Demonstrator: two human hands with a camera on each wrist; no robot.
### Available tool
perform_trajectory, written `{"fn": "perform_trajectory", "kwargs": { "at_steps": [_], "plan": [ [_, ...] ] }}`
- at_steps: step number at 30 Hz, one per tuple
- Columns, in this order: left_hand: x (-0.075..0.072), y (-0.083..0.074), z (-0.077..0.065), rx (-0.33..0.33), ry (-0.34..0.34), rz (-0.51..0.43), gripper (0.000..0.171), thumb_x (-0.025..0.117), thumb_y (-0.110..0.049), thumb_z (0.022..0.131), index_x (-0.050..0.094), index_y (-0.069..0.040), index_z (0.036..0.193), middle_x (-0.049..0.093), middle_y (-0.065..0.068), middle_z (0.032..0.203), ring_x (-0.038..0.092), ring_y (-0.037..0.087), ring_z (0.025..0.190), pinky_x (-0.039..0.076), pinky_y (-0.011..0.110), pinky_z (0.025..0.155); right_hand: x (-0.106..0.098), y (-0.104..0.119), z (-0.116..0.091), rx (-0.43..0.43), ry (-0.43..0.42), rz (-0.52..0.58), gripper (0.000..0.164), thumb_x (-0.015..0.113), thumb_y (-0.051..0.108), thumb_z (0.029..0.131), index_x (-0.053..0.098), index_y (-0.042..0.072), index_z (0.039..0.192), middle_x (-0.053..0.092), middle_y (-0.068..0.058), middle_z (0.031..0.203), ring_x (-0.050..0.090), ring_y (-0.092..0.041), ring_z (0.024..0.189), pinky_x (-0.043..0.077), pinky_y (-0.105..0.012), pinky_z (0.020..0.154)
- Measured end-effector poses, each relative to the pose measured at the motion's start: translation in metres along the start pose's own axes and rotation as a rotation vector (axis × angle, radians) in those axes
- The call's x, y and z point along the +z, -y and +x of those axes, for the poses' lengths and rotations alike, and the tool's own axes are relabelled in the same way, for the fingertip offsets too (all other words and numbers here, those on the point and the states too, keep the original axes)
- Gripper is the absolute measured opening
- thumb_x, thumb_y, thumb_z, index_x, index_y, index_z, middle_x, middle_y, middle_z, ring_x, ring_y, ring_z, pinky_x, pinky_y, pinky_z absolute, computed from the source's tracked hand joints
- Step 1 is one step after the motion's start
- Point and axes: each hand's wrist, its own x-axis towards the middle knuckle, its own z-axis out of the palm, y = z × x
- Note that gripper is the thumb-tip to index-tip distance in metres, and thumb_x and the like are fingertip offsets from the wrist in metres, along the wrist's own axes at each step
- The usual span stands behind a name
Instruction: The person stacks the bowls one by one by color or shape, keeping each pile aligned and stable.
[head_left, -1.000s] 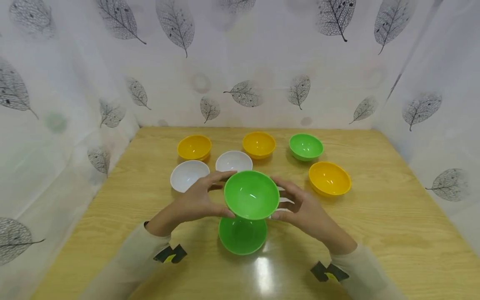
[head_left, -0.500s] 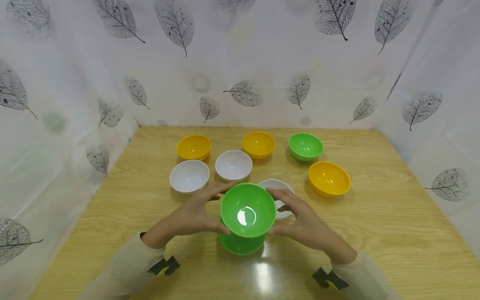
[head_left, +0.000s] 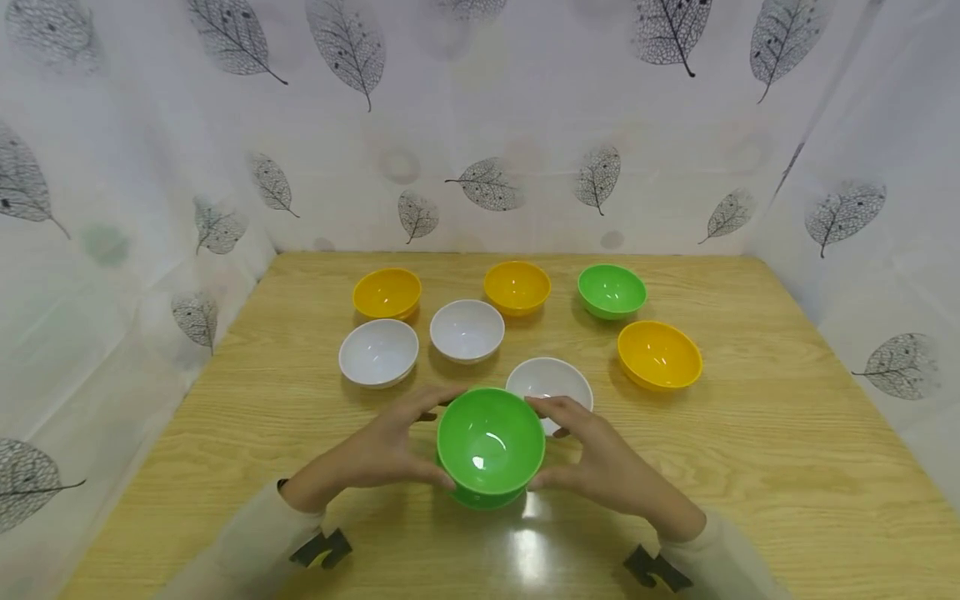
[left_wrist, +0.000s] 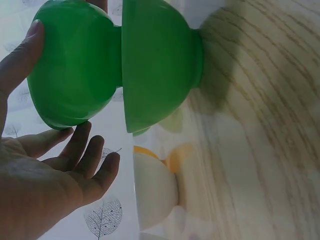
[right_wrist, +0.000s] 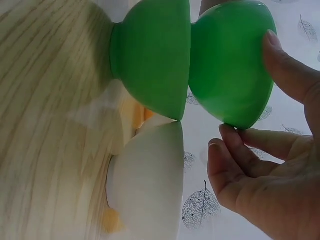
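Note:
Both hands hold a green bowl (head_left: pixel 491 437) upright by its opposite sides, low over a second green bowl (left_wrist: pixel 160 65) that stands on the table. My left hand (head_left: pixel 378 446) grips the left side near the rim, thumb toward me and fingers on the far side. On the right side, my right hand (head_left: pixel 603 454) holds the same way, with thumb and fingers spread round the wall. Seen from the left wrist, the foot of the held bowl is right at the lower bowl's rim. From above, the held bowl hides most of the lower one.
A white bowl (head_left: pixel 547 379) stands just beyond the right hand's fingers. Two more white bowls (head_left: pixel 378 354) are further left. Three yellow bowls (head_left: pixel 658 357) and another green bowl (head_left: pixel 611 292) stand farther back on the wooden table (head_left: pixel 787 433). A leaf-patterned curtain (head_left: pixel 525 108) surrounds it.
Both hands have lowered the held green bowl and brought it toward me over the second green bowl. The white bowl behind it has come into view.

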Motion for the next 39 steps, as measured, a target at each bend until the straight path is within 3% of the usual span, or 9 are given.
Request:
{"fn": "perform_trajectory", "kwargs": {
  "at_steps": [9,16,25,32,39],
  "plan": [
    [0.004,0.006,-0.007,-0.041,0.025,0.003,0.097,0.081,-0.043,0.062,0.034,-0.016,0.143,0.041,-0.004,0.138,0.039,0.015,0.121,0.04,0.048,0.094,0.008,-0.003,-0.003,0.033,0.017,-0.003,0.083,0.078,0.044,0.065,0.047,0.011,0.135,0.051,0.006,0.124,0.049,-0.013,0.11,0.048,-0.034,0.086],
    [0.007,0.01,-0.011,-0.05,0.035,0.013,0.098,0.082,-0.04,0.063,0.033,-0.012,0.143,0.039,-0.002,0.139,0.039,0.016,0.123,0.041,0.046,0.094,0.014,-0.006,-0.005,0.005,0.02,-0.02,0.081,0.08,0.035,0.066,0.047,0.007,0.135,0.052,0.003,0.122,0.05,-0.013,0.105,0.05,-0.038,0.081],
    [0.01,0.013,-0.01,-0.068,0.056,0.032,0.1,0.083,-0.038,0.062,0.033,-0.008,0.143,0.039,-0.002,0.139,0.039,0.015,0.122,0.042,0.045,0.093,0.017,-0.006,-0.006,0.03,0.021,-0.074,0.083,0.08,0.037,0.065,0.047,0.005,0.134,0.052,0.001,0.121,0.049,-0.016,0.103,0.05,-0.037,0.08],
    [0.012,0.013,-0.009,-0.108,0.058,0.041,0.102,0.085,-0.032,0.06,0.032,-0.009,0.144,0.03,0.008,0.145,0.033,0.018,0.127,0.04,0.042,0.096,0.018,-0.006,-0.008,0.045,0.014,-0.146,0.084,0.082,0.034,0.063,0.048,0.003,0.133,0.052,-0.001,0.121,0.047,-0.019,0.108,0.046,-0.039,0.087],
    [0.014,0.013,-0.01,-0.136,0.061,0.071,0.104,0.086,-0.027,0.058,0.032,-0.003,0.143,0.026,0.01,0.147,0.028,0.023,0.131,0.033,0.043,0.101,0.021,-0.005,-0.007,0.063,0.004,-0.196,0.086,0.083,0.035,0.06,0.05,0.003,0.132,0.049,-0.005,0.122,0.043,-0.019,0.11,0.042,-0.042,0.093]
  ]
}}
